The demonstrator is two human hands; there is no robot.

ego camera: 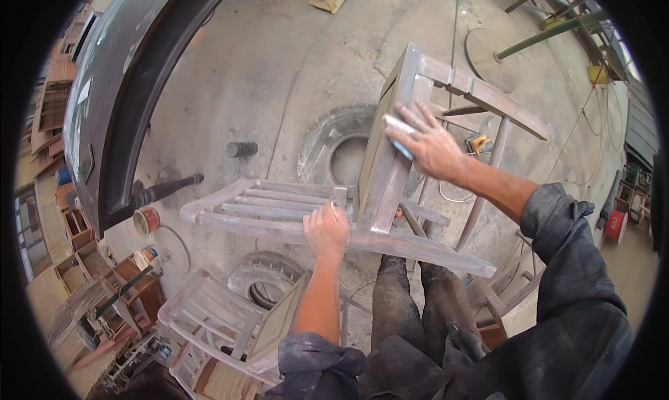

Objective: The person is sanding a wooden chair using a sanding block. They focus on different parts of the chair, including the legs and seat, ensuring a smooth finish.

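A dusty wooden chair [397, 175] lies tilted in front of me, its slatted back to the left and its legs to the right. My left hand [326, 230] is closed around the side post of the chair back, near the seat. My right hand [431, 141] presses on the seat rail, with a small whitish and blue pad [400, 148] under its fingers. Pale dust coats the fingers of my right hand. What the pad is made of cannot be told.
Rubber tires [326, 138] lie on the concrete floor beyond and below the chair. A second slatted chair [209, 316] stands at lower left. A large dark curved wooden piece [146, 70] fills the upper left. An orange power tool [479, 144] lies behind the chair legs.
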